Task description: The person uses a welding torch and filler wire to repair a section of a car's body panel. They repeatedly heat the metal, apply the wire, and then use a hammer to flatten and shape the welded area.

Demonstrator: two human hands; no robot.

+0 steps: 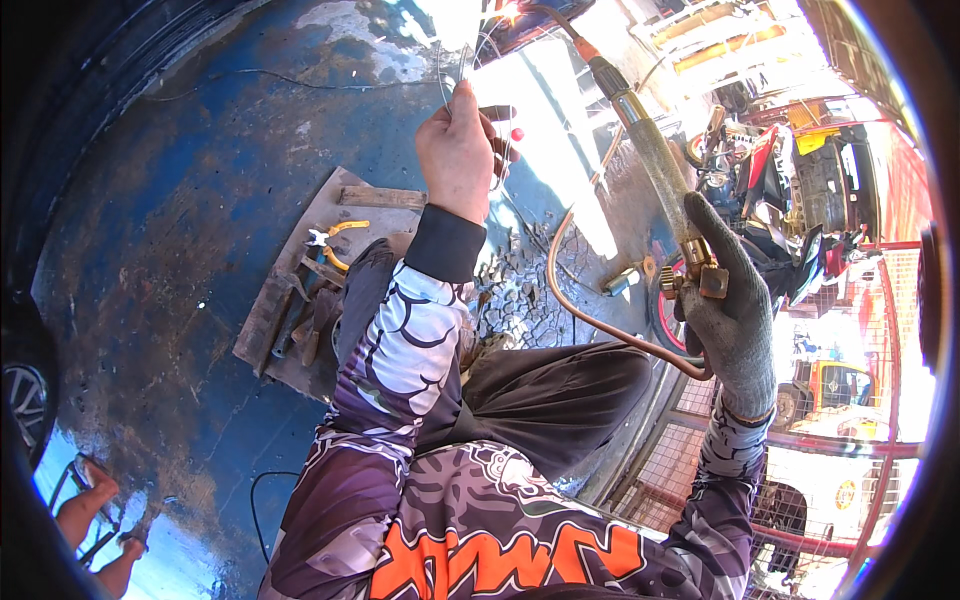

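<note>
My right hand, in a grey knitted glove, is wrapped round the valve end of a gas torch. Its copper-coloured neck bends left toward a bright glow at the upper edge. My bare left hand is closed, thumb up, on a thin wire just below that glow. Loops of the wire curve around the fingers. A small red ball-like spot shows beside them. Glare washes out the work at the torch tip. A brown hose runs from the torch in a curve above my knee.
A low wooden board left of my knee bears yellow-handled pliers, a hammer and a wood block. Motorcycles and a red-framed mesh fence stand right. Another person's bare legs show lower left.
</note>
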